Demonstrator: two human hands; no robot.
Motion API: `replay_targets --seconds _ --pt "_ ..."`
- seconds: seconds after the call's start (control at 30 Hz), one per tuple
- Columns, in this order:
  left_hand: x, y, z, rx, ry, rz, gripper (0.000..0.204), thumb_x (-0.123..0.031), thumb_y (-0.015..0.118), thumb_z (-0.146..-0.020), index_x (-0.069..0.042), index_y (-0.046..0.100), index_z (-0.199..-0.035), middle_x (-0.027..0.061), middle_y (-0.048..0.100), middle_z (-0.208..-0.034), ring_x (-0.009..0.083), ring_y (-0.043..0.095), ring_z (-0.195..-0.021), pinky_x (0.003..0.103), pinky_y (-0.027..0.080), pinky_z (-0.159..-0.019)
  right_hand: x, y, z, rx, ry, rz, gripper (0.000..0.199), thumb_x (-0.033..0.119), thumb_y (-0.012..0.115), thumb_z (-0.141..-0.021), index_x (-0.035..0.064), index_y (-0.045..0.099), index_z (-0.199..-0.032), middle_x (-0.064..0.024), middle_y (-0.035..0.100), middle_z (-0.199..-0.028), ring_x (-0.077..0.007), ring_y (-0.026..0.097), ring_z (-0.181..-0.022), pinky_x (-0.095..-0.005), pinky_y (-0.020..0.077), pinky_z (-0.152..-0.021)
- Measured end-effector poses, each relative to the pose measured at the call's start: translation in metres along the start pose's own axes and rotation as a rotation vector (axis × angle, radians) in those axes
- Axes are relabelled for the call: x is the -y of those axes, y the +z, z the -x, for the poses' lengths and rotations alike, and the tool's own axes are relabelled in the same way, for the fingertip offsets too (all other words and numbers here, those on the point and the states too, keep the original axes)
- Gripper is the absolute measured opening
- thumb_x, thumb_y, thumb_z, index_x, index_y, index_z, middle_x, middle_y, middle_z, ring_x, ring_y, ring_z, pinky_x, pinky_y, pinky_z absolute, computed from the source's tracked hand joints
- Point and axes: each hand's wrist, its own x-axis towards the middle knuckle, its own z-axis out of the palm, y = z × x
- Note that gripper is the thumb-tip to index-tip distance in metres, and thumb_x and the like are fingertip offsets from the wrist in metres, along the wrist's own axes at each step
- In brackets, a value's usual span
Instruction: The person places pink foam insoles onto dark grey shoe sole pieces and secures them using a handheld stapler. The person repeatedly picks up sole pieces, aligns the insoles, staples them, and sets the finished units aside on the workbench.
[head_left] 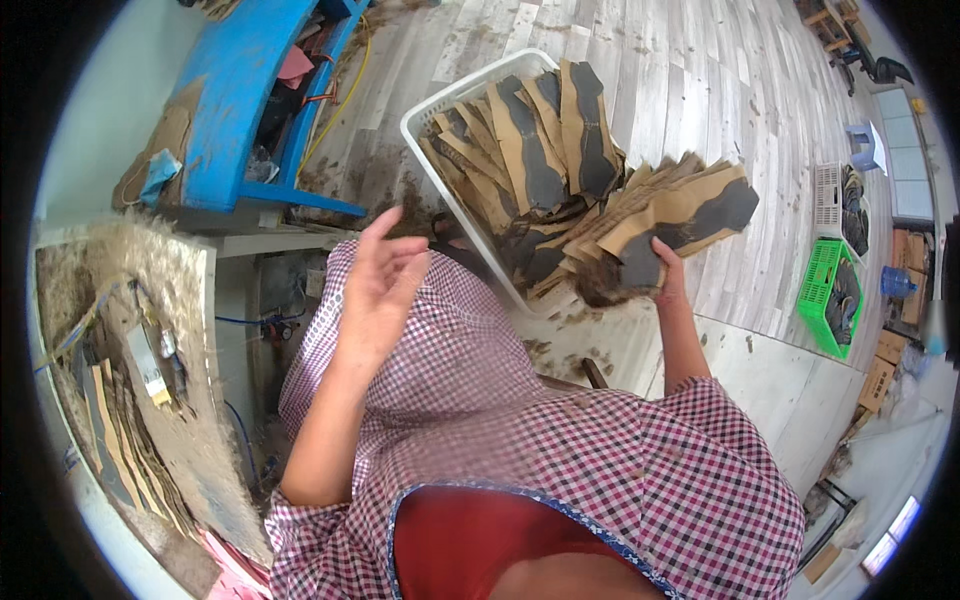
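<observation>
My right hand (670, 277) grips the near edge of a thick, fanned stack of flat pieces (680, 210). They are tan with dark, wavy-edged areas, and brown fur sticks out along their edges. The stack is beside and partly over the right side of a white plastic basket (452, 193), which holds many similar tan-and-dark pieces (530, 150), some standing on end. My left hand (385, 270) is raised in the air left of the basket. Its fingers are apart, with nothing in them.
A fur-strewn worktable (150, 260) at my left carries a brush (148, 365) and more long strips (125, 430). A blue bench (225, 90) stands beyond it. Tufts of fur litter the wood-look floor (480, 25). Green crate (830, 295) and white crate (828, 198) sit at far right.
</observation>
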Motion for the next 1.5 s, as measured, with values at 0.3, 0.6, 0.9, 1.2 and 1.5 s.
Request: replay_targets --seconds 0.3,0.6,0.9,1.2,1.5 --pt "-0.064 0.061 -0.014 0.405 1.198 -0.954 0.079 -0.026 0.077 -0.074 -0.007 0.044 -0.143 0.0153 0.039 -0.149 0.0316 0.033 -0.142 0.047 0.027 -0.118 0.103 0.128 0.068 0.054 -0.428 1.655 0.042 0.015 0.078 -0.069 0.0016 0.063 -0.106 -0.0112 0.070 -0.092 -0.0262 0.067 -0.077 -0.0375 0.0514 -0.070" --pt "-0.016 0.105 -0.046 0.357 0.836 -1.274 0.109 -0.050 0.078 -0.068 0.012 0.030 -0.144 0.0242 0.034 -0.149 0.0345 0.028 -0.143 0.052 0.012 -0.120 0.068 0.238 0.099 0.588 -0.935 2.501 0.036 0.018 0.077 -0.061 0.0060 0.064 -0.092 -0.0083 0.064 -0.092 -0.0245 0.062 -0.093 -0.0374 0.0414 -0.085" --pt "-0.008 0.090 -0.067 0.379 0.040 -0.750 0.074 -0.036 0.085 -0.063 0.003 0.059 -0.120 0.0185 0.068 -0.106 0.0314 0.065 -0.102 0.039 0.050 -0.093 0.085 0.268 0.079 0.638 -1.380 2.368 0.069 0.022 0.083 -0.059 0.0009 0.057 -0.119 -0.0146 0.056 -0.126 -0.0278 0.049 -0.126 -0.0496 0.0182 -0.118" --pt "-0.003 0.059 -0.081 0.310 -0.269 0.319 0.059 -0.016 0.078 -0.076 0.008 0.053 -0.124 0.0169 0.068 -0.107 0.0238 0.068 -0.093 0.035 0.057 -0.082 0.005 0.177 0.032 0.450 0.003 0.732 0.102 0.043 0.079 -0.074 -0.0063 0.027 -0.147 -0.0239 0.040 -0.145 -0.0329 0.040 -0.136 -0.0420 0.0320 -0.113" --pt "0.010 0.084 -0.074 0.189 0.018 0.083 0.075 -0.019 0.082 -0.075 0.011 0.042 -0.130 0.0187 0.061 -0.119 0.0241 0.062 -0.107 0.035 0.051 -0.093 -0.046 0.193 0.077 0.471 0.227 0.089 0.071 0.034 0.072 -0.082 -0.0003 0.045 -0.138 -0.0118 0.058 -0.128 -0.0248 0.058 -0.115 -0.0385 0.0482 -0.097"
